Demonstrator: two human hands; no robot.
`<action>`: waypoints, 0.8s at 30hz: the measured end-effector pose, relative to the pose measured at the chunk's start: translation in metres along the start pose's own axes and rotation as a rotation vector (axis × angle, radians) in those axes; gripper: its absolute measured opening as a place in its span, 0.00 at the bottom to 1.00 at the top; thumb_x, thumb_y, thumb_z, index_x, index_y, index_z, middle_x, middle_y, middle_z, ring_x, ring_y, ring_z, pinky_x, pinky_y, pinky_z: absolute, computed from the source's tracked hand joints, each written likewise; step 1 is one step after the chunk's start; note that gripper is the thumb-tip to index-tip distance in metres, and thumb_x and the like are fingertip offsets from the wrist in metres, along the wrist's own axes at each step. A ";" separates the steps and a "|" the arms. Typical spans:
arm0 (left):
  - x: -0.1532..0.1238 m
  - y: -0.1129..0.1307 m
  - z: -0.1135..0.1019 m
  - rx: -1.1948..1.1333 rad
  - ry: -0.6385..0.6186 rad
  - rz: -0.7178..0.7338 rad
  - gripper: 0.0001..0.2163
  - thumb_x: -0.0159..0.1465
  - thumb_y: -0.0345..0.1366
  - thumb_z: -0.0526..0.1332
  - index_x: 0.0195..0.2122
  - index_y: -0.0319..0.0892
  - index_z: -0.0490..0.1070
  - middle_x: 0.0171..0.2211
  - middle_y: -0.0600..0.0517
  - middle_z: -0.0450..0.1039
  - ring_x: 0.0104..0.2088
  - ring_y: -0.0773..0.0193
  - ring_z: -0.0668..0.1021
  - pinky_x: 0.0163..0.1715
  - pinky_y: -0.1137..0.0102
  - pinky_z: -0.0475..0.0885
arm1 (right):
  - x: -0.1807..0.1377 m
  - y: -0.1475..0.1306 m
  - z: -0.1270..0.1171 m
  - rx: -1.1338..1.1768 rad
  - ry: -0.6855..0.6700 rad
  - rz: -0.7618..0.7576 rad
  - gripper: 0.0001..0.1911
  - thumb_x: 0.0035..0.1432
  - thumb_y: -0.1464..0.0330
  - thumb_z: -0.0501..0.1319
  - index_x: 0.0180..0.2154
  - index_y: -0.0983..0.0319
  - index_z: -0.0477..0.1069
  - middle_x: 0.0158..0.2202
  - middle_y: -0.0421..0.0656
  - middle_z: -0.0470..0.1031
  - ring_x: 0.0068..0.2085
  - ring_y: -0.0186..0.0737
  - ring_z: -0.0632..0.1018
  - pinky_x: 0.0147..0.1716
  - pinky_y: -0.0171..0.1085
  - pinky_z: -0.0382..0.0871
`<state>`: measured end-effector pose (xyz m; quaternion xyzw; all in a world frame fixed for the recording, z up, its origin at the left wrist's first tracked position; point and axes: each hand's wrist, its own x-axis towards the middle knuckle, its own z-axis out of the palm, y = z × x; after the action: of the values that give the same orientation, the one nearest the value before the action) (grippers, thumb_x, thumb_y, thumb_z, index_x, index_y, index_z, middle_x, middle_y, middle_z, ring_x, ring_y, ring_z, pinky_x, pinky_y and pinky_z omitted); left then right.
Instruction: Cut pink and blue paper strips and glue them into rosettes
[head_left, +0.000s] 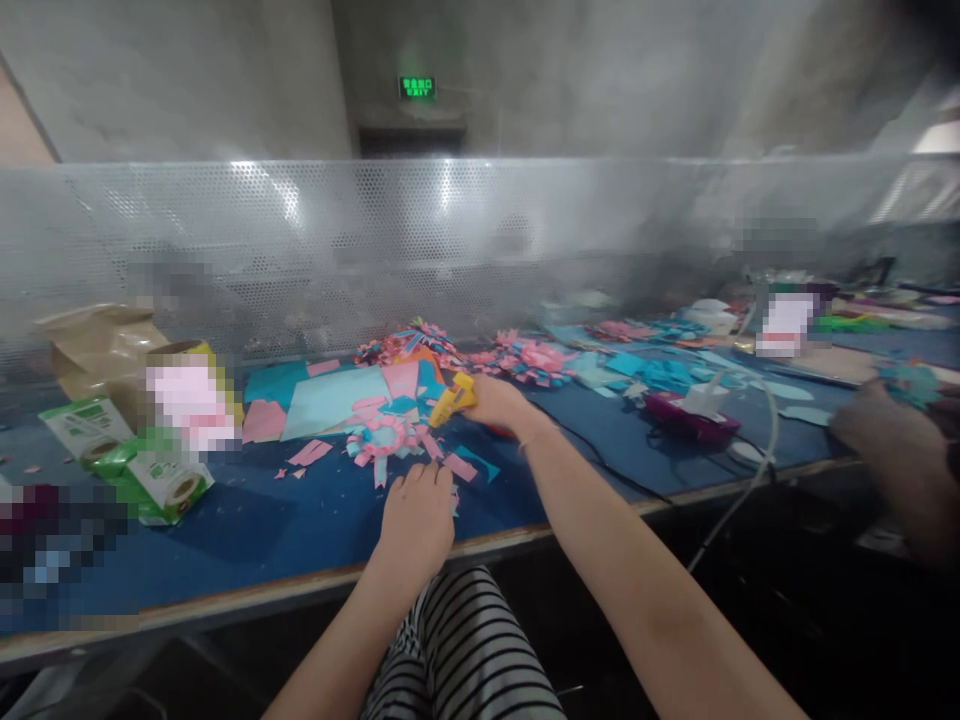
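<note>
My right hand (499,403) is wrapped round a yellow hot glue gun (455,398), its nozzle pointing down and left over the paper pieces. Just in front of me, my left hand (420,510) rests low with its fingers curled, at the lower right edge of a pink and blue paper ring (386,438). Its fingertips are partly hidden, and whatever they pinch cannot be made out. Pink strips (460,466) and a teal scrap (480,463) lie beside the ring. Behind it is a pale blue sheet (337,398).
Piles of paper flowers (529,355) line the back, before a perforated metal screen (300,260). Green-white packs (161,480) and a brown paper bag (105,350) stand left. A purple power strip (690,417) and white cable (772,420) lie right, near another person's hand (877,425).
</note>
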<state>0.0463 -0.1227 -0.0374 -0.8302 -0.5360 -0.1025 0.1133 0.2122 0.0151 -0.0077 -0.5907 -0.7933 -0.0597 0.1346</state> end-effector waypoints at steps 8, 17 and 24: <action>0.000 0.000 0.001 0.015 0.004 0.000 0.14 0.58 0.24 0.45 0.42 0.37 0.64 0.43 0.43 0.68 0.44 0.56 0.69 0.40 0.61 0.65 | -0.004 0.011 -0.004 0.054 -0.018 -0.046 0.21 0.44 0.61 0.58 0.41 0.64 0.69 0.37 0.48 0.74 0.39 0.43 0.74 0.30 0.30 0.62; -0.001 0.000 0.003 0.023 0.011 -0.008 0.14 0.59 0.24 0.45 0.42 0.37 0.64 0.42 0.43 0.68 0.43 0.57 0.69 0.40 0.62 0.65 | -0.006 0.008 -0.008 0.056 -0.105 -0.088 0.17 0.42 0.64 0.58 0.36 0.64 0.70 0.35 0.46 0.74 0.35 0.40 0.75 0.27 0.29 0.60; 0.000 0.000 0.003 0.015 0.015 -0.007 0.14 0.57 0.24 0.45 0.41 0.37 0.64 0.42 0.44 0.68 0.43 0.57 0.69 0.39 0.63 0.65 | -0.003 0.009 -0.003 0.046 -0.058 -0.077 0.17 0.47 0.63 0.56 0.40 0.64 0.69 0.39 0.48 0.74 0.40 0.42 0.74 0.31 0.29 0.61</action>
<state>0.0460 -0.1219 -0.0405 -0.8268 -0.5386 -0.1052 0.1232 0.2217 0.0140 -0.0058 -0.5580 -0.8202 -0.0292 0.1228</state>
